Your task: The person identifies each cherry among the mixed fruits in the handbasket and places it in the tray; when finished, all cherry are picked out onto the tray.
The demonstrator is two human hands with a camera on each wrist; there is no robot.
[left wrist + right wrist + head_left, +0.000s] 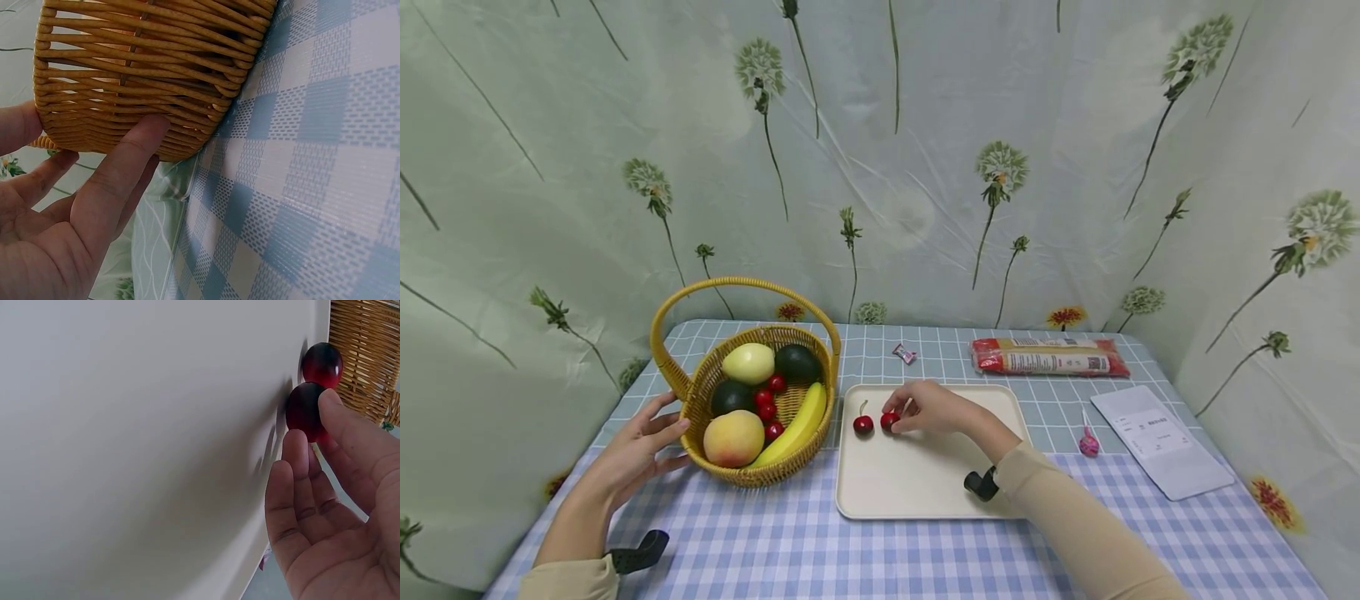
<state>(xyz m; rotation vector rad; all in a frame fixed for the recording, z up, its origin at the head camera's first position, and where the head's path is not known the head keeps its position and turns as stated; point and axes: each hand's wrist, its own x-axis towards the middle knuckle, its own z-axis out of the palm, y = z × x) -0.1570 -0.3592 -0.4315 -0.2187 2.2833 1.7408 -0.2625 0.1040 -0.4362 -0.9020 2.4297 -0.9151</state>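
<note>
My right hand [928, 408] is over the cream tray [917, 492], pinching a dark red cherry [305, 411] between thumb and fingertips. Another cherry [863, 425], its stem pointing up, lies on the tray just left of it. At the left, my left hand [638, 450] rests its fingers against the side of the wicker basket [775, 475], straight fingertips on the weave. Inside the basket are a banana [801, 425], a peach [733, 439], a pale yellow-green fruit [748, 364], two dark green fruits [797, 363] and several red cherries [765, 402].
Behind the tray lie a small wrapped candy [905, 354] and a long red-and-clear packet [1048, 357]. To the right are a pink lollipop [1088, 442] and a white labelled pouch [1161, 442]. A dandelion-print curtain [917, 167] hangs behind the checked tablecloth [760, 542].
</note>
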